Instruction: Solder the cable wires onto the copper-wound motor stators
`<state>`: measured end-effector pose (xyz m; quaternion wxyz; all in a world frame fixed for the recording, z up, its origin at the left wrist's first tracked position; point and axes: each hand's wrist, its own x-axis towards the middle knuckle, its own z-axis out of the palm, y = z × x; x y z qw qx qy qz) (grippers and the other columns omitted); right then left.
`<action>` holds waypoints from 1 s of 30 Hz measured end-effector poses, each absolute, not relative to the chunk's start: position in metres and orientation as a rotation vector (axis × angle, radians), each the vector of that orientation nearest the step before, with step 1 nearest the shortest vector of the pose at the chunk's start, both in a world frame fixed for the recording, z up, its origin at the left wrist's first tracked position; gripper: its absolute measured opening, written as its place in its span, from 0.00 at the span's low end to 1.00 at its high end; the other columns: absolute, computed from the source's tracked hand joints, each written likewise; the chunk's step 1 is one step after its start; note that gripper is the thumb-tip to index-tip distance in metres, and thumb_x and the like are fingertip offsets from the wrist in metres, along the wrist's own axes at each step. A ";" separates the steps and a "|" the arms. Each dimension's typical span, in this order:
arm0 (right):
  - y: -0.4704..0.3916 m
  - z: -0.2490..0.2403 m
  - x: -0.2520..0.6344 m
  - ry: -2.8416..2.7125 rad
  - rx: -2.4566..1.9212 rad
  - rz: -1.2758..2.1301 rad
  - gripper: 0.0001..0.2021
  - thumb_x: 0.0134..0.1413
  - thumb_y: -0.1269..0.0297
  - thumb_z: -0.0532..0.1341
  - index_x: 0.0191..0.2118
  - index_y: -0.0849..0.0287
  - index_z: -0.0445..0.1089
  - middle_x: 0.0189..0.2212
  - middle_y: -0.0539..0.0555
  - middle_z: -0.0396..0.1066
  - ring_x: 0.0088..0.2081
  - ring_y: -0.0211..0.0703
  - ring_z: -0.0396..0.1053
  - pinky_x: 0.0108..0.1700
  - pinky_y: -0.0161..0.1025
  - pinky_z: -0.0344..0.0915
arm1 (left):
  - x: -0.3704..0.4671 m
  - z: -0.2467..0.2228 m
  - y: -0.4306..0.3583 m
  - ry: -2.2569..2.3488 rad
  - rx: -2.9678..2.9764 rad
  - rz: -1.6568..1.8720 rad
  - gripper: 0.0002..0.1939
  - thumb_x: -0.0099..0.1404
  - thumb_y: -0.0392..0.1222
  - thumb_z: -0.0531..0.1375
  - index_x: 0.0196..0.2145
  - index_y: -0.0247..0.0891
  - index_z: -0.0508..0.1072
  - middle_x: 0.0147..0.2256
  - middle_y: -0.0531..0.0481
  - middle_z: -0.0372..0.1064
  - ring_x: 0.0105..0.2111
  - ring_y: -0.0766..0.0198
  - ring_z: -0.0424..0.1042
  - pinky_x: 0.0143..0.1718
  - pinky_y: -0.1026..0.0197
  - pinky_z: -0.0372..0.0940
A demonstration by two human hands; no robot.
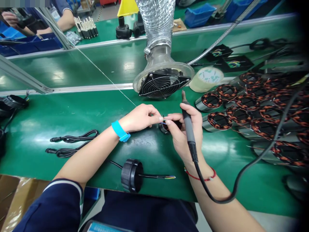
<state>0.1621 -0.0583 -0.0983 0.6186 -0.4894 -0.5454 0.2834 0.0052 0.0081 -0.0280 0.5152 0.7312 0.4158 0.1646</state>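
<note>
My right hand (187,133) holds a grey-handled soldering iron (188,124), its tip pointing up and away. Its thumb and a fingertip also meet a thin blue wire (163,123). Close beside it, my left hand (142,118) is closed in a pinch at the same wires, fingertips nearly touching the right ones. A pale thin strand (103,74) comes down from the upper left and passes behind my left hand. Under the fingers sits a small round part with copper windings (164,128), mostly hidden. Nearer me lies a black ribbed cap (131,175) with a cable through it.
A fume extractor (161,82) hangs beyond my hands. Several copper-wound stators (241,112) crowd the right, beside a tape roll (207,79). Coiled black cables (72,141) lie left. The iron's cord (231,195) loops over my right forearm. Another person's arm (65,21) shows across the bench.
</note>
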 end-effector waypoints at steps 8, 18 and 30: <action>-0.060 -0.093 0.162 -1.353 -1.105 0.639 0.24 0.54 0.67 0.64 0.56 0.50 0.59 0.33 0.47 0.72 0.36 0.41 0.72 0.44 0.45 0.71 | 0.005 -0.028 0.007 1.003 1.961 0.401 0.08 0.61 0.32 0.60 0.24 0.33 0.73 0.32 0.51 0.69 0.32 0.68 0.68 0.41 0.62 0.65; -0.109 -0.067 0.185 -1.326 -1.354 0.429 0.16 0.63 0.62 0.60 0.55 0.53 0.69 0.36 0.52 0.76 0.34 0.44 0.76 0.39 0.45 0.74 | 0.012 -0.030 -0.017 1.254 2.020 0.400 0.09 0.61 0.29 0.58 0.23 0.34 0.71 0.32 0.50 0.66 0.34 0.65 0.67 0.43 0.59 0.64; -0.132 -0.092 0.184 -1.344 -1.211 0.346 0.10 0.56 0.69 0.64 0.45 0.57 0.69 0.26 0.49 0.73 0.24 0.42 0.74 0.25 0.38 0.72 | 0.013 -0.037 -0.019 1.265 2.008 0.535 0.10 0.61 0.29 0.58 0.23 0.34 0.69 0.31 0.51 0.65 0.34 0.66 0.66 0.42 0.59 0.64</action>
